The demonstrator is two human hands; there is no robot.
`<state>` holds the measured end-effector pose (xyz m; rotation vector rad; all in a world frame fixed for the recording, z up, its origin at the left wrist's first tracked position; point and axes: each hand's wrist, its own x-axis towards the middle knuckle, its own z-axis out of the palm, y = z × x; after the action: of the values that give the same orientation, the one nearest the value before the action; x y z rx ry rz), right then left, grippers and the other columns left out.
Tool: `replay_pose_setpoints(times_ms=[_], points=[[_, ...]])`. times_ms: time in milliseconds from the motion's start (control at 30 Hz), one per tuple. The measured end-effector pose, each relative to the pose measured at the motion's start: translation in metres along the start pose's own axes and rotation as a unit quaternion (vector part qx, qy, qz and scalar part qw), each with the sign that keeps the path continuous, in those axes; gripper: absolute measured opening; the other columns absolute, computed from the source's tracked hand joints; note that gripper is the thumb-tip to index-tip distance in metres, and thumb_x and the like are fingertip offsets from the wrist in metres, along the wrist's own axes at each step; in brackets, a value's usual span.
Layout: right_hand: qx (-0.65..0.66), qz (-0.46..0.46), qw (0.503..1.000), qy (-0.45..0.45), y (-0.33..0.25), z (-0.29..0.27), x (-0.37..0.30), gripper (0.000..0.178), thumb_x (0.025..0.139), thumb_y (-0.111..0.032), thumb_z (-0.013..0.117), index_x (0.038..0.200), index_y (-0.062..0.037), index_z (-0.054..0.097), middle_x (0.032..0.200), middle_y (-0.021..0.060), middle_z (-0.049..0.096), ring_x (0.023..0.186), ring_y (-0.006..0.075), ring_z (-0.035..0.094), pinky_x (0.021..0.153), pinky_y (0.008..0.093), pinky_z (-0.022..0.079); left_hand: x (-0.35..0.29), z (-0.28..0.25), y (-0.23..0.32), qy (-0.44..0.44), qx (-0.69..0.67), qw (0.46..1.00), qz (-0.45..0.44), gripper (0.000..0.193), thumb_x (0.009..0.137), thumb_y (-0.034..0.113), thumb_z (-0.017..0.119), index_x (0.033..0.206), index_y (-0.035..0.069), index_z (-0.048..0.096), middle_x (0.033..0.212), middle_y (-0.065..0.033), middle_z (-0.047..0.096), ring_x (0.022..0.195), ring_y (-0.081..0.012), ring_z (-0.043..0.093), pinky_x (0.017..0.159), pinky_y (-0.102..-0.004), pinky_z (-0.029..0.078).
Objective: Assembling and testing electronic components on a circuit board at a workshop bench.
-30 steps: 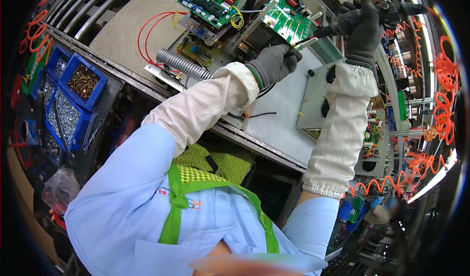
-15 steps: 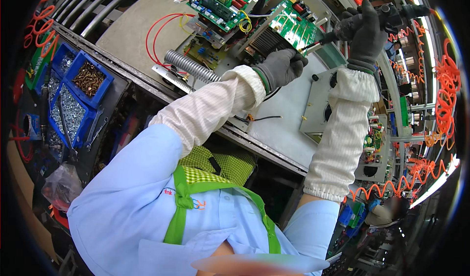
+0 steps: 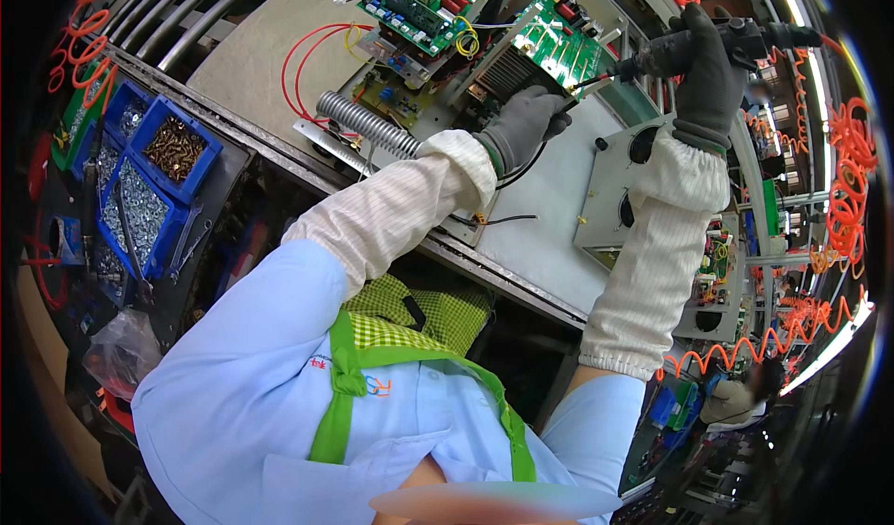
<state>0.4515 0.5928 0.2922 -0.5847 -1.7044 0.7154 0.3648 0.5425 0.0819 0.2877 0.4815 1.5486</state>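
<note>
My right hand (image 3: 710, 83), in a grey glove, is wrapped round a black power screwdriver (image 3: 656, 58). Its thin bit points left and reaches the lower right edge of a green circuit board (image 3: 551, 46), by a finned heatsink (image 3: 507, 71). Just below that spot is my left hand (image 3: 526, 127), also gloved, with its fingers curled together beside the heatsink; whatever they hold is hidden. A black cable (image 3: 529, 167) runs out below this hand. To the left, a second green board (image 3: 410, 22) sits on the same assembly, with a coiled metal spring-like part (image 3: 368, 125) in front.
Blue bins (image 3: 200, 176) with brass-coloured screws and silver fasteners stand at the left, wrenches (image 3: 191, 241) beside them. Red wire loops (image 3: 291, 74) stick out from the assembly. A grey metal box (image 3: 605, 185) stands right of the white worktop (image 3: 549, 246). Orange coiled hoses (image 3: 846, 162) hang at the right.
My right hand has shifted slightly right and down, and the screwdriver lies more level. My left hand has drawn back a little to the left, its fingers bent lower.
</note>
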Motion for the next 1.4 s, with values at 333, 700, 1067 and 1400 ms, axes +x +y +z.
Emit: replay_pose_setpoints(times_ms=[333, 700, 1067, 1400], points=[[0.245, 0.109, 0.953, -0.138, 0.002, -0.022, 0.017, 0.03, 0.091, -0.022, 0.06, 0.114, -0.0035, 0.059, 0.117, 0.0165, 0.062, 0.109, 0.0233, 0.06, 0.094, 0.0378, 0.048, 0.001, -0.003, -0.001, -0.072, 0.151, 0.98, 0.106, 0.023, 0.092, 0.012, 0.052, 0.111, -0.002, 0.054, 0.102, -0.0094, 0.058, 0.088, -0.0164, 0.063, 0.077, -0.0262, 0.055], [0.349, 0.129, 0.893, -0.253, 0.002, -0.043, 0.019, 0.047, 0.094, -0.034, 0.056, 0.13, -0.0058, 0.048, 0.13, 0.0146, 0.053, 0.122, 0.0243, 0.049, 0.108, 0.0452, 0.034, 0.005, -0.007, -0.004, -0.071, 0.097, 0.986, 0.113, 0.022, 0.096, 0.01, 0.045, 0.108, -0.005, 0.055, 0.097, -0.0111, 0.061, 0.08, -0.0167, 0.065, 0.071, -0.0252, 0.056], [0.354, 0.132, 0.885, -0.272, -0.007, -0.03, 0.018, 0.051, 0.093, -0.037, 0.056, 0.13, -0.0032, 0.048, 0.126, 0.0152, 0.056, 0.116, 0.0272, 0.054, 0.105, 0.0433, 0.039, 0.008, -0.009, -0.007, -0.08, 0.088, 0.989, 0.089, 0.025, 0.096, 0.013, 0.048, 0.117, 0.0, 0.052, 0.103, -0.0092, 0.059, 0.088, -0.0195, 0.065, 0.075, -0.0284, 0.057], [0.378, 0.172, 0.881, -0.227, 0.004, -0.035, 0.027, 0.031, 0.091, -0.03, 0.06, 0.11, -0.0055, 0.062, 0.106, 0.012, 0.067, 0.097, 0.0252, 0.064, 0.089, 0.0417, 0.051, 0.009, -0.009, -0.007, -0.084, 0.08, 0.991, 0.071, 0.027, 0.096, 0.015, 0.047, 0.119, 0.002, 0.051, 0.105, -0.0089, 0.06, 0.087, -0.0188, 0.065, 0.074, -0.0283, 0.056]])
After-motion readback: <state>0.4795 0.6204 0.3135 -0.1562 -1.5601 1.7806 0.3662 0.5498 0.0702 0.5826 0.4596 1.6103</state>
